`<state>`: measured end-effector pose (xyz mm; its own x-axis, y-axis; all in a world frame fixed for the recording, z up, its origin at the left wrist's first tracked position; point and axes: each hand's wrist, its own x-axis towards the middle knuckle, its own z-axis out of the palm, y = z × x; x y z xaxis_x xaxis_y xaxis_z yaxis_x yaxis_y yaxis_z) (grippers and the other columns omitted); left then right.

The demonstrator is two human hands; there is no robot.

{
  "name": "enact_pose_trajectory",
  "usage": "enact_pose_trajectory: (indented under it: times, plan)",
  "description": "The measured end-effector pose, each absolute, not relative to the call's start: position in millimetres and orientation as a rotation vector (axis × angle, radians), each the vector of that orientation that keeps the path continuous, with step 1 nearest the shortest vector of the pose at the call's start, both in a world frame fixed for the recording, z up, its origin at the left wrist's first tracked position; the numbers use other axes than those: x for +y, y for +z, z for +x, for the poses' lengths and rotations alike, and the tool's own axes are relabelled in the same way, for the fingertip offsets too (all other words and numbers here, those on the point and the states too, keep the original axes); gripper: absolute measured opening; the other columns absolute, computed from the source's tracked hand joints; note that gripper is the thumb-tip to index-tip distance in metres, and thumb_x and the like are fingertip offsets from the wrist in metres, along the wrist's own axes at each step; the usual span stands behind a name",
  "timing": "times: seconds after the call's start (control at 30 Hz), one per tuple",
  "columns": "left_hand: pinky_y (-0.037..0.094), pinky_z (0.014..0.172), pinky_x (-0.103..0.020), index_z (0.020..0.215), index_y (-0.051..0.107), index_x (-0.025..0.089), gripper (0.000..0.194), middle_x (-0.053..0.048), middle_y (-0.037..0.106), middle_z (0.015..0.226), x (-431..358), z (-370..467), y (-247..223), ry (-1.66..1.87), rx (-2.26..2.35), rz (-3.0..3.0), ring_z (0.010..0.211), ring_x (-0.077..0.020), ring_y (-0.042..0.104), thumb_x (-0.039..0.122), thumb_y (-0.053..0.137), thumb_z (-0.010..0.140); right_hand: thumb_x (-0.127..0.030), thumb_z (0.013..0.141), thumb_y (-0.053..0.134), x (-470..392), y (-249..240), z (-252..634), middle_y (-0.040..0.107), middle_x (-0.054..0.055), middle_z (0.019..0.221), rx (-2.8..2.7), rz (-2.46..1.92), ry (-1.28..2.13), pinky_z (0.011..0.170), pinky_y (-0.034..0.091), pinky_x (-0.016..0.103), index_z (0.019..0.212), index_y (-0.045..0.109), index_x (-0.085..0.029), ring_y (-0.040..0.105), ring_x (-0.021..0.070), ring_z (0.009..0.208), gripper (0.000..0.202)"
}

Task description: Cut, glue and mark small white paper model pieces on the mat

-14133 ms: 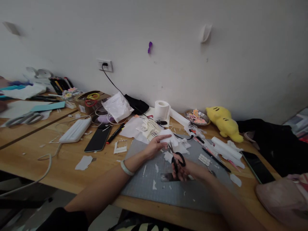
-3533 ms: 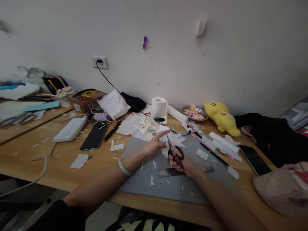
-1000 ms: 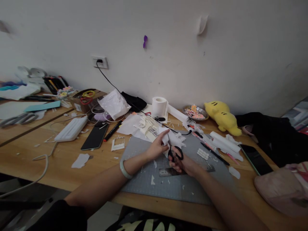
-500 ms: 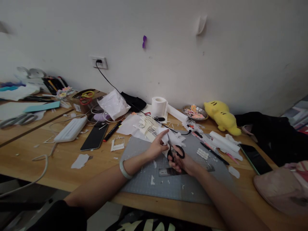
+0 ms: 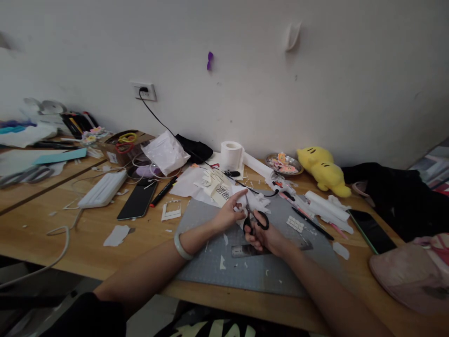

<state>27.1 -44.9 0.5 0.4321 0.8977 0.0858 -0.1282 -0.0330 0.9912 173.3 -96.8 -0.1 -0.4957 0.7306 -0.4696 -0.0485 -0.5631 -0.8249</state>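
My right hand (image 5: 264, 238) grips black-handled scissors (image 5: 260, 220), its fingers through and around the loops. The blades point up and away, close beside my left hand (image 5: 229, 213). That hand has its index finger stretched out and its thumb bent in toward a small white piece of paper (image 5: 240, 208), mostly hidden by the fingers and blades. Both hands are above a grey cutting mat (image 5: 196, 234). Beneath my right hand lies a metal ruler (image 5: 242, 251), partly covered. White paper scraps (image 5: 222, 263) are scattered on the mat.
Beyond the hands are printed paper cutouts (image 5: 219, 187) and a tissue roll (image 5: 231, 155). A black pen (image 5: 312, 223) and rolled white paper (image 5: 326, 206) lie right, near a phone (image 5: 372, 230). Leftward are a dark phone (image 5: 138, 200), a marker (image 5: 163, 192) and a white power strip (image 5: 103, 188).
The scissor blades appear slightly more upright and spread beside my left fingers. Both hands otherwise stay in nearly the same place.
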Motion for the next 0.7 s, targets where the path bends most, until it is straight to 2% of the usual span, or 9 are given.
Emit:
enact_pose_trajectory:
  times: [0.23, 0.5, 0.6, 0.7]
  plan:
    - [0.036, 0.071, -0.021, 0.125, 0.042, 0.019, 0.076, -0.002, 0.048, 0.116, -42.5, 27.8, -1.5, 0.959, 0.732, 1.324, 0.077, -0.0099, 0.044, 0.006, 0.055, 0.051, -0.075, 0.070, 0.029, -95.1, -1.8, 175.3, 0.034, -0.008, 0.048, -1.038, -1.181, 2.088, 0.031, 0.019, 0.015, 0.068, 0.039, -0.019, 0.024, 0.0036, 0.034, 0.057]
    - [0.035, 0.065, -0.019, 0.121, 0.045, 0.024, 0.076, 0.000, 0.050, 0.113, -42.9, 26.5, -0.9, 0.980, 0.702, 1.282, 0.071, -0.0082, 0.040, 0.000, 0.054, 0.050, -0.073, 0.072, 0.029, -94.7, -2.5, 174.9, 0.034, -0.008, 0.047, -1.014, -1.163, 2.091, 0.031, 0.019, 0.015, 0.068, 0.040, -0.019, 0.025, 0.0035, 0.032, 0.055]
    - [0.035, 0.061, -0.018, 0.119, 0.047, 0.025, 0.075, 0.001, 0.052, 0.108, -42.1, 26.5, 0.3, 0.977, 0.657, 1.232, 0.069, -0.0074, 0.041, -0.001, 0.054, 0.048, -0.075, 0.070, 0.029, -93.7, -0.1, 177.0, 0.037, -0.008, 0.048, -1.014, -1.120, 2.131, 0.032, 0.024, 0.016, 0.069, 0.041, -0.019, 0.030, 0.0041, 0.033, 0.057]
    - [0.034, 0.056, -0.018, 0.114, 0.050, 0.022, 0.070, 0.001, 0.056, 0.093, -40.1, 26.8, 0.6, 0.954, 0.598, 1.167, 0.064, -0.0071, 0.043, -0.001, 0.054, 0.048, -0.076, 0.067, 0.029, -91.5, 3.1, 181.6, 0.041, -0.006, 0.050, -1.029, -1.045, 2.216, 0.035, 0.031, 0.018, 0.069, 0.044, -0.018, 0.036, 0.0055, 0.036, 0.060]
